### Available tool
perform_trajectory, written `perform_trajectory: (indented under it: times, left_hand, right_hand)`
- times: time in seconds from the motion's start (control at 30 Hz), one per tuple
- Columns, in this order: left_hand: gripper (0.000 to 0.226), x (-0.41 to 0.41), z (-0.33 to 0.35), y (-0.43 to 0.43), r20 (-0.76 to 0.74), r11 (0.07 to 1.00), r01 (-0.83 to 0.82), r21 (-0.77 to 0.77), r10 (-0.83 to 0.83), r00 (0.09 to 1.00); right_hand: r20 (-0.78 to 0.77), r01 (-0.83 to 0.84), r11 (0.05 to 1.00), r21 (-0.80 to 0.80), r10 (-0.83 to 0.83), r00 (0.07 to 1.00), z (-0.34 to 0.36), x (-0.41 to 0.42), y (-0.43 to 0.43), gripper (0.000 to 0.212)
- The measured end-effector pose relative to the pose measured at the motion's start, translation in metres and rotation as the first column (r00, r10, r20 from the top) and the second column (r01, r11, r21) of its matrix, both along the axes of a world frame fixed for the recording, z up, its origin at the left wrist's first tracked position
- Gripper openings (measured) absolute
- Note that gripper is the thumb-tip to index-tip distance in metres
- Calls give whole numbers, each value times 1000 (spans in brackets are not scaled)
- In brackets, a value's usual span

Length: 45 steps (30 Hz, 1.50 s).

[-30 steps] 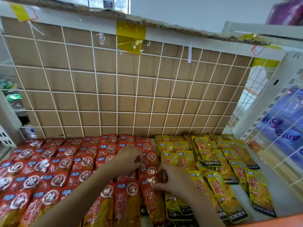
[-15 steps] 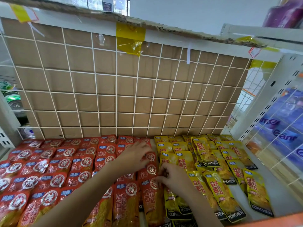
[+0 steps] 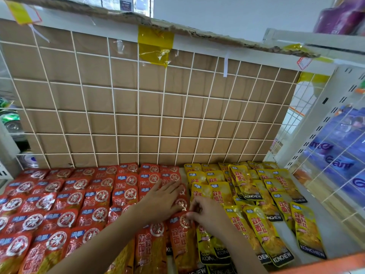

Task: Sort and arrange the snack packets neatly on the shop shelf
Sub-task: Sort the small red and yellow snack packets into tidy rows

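Note:
Red snack packets lie in overlapping rows across the left half of the shelf. Yellow snack packets lie in looser, partly crooked rows on the right half. My left hand rests flat, fingers straight, on the rightmost column of red packets. Just to its right, my right hand has curled fingers that pinch the top right corner of a red packet at the seam between red and yellow. Both forearms cover several packets in the front rows.
A white wire grid backed with cardboard closes the back of the shelf. A wire side panel stands on the right, with blue packs behind it. Bare white shelf floor shows at the right. An orange front edge runs below.
My left hand has opened from a curled grip and slid further back to lie flat on the red packets. My right hand has shifted slightly left to the red packet's corner.

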<state>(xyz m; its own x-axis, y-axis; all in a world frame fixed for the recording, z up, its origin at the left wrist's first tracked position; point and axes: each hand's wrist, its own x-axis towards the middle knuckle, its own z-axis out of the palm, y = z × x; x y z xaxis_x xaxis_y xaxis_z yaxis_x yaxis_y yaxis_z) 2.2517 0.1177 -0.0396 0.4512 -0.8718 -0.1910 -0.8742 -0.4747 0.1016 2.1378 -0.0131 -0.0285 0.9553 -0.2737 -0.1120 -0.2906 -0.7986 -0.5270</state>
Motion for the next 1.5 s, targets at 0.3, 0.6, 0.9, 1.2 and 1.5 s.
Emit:
perform_trajectory:
  times: [0.3,0.6,0.9,1.2,1.5]
  left_hand:
    - [64,-1,-5,-11,12,997,17,-70,-16,1000]
    - [60,0,1,-8,39,999,-17,-28,18,999]
    - [53,12,6,8,-157,974,-140,-176,113,981]
    - [50,-1,7,37,-180,944,-227,-241,186,966]
    - [115,-41,0,61,-136,956,-172,-237,143,980]
  right_hand:
    - [0,-7,1000,-30,7,1000,0,1,-1,31]
    - [10,8,1000,9,-8,1000,4,-1,0,30]
    - [16,49,998,40,-49,999,7,0,4,28]
    - [6,76,996,40,-76,997,3,5,13,29]
    - [8,77,997,19,-77,997,4,-1,17,17]
